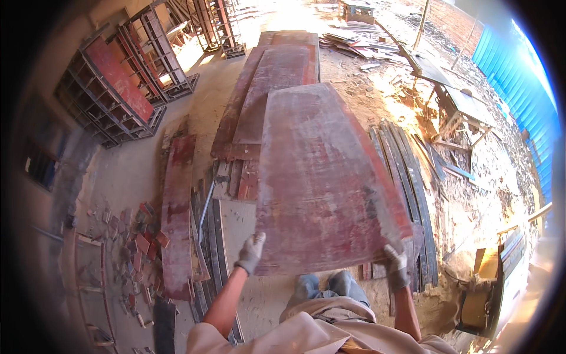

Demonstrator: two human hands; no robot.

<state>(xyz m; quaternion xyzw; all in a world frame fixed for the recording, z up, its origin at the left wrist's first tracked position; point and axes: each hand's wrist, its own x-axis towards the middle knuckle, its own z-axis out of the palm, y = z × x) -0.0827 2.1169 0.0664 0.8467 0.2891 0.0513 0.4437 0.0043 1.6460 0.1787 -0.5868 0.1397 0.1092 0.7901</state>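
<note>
Dusty floor (127, 171), blue corrugated wall (516, 82)

The large panel (321, 183) looks like wood, matt and scuffed; the blue fence (508, 74), ridged sheet metal; the shirt (300, 336), matt cloth.

Strong sunlight whitens the ground (466, 215) at right; the left wall (75, 152) is dim, the corrugated fence (512, 79) curved and blurred.
</note>
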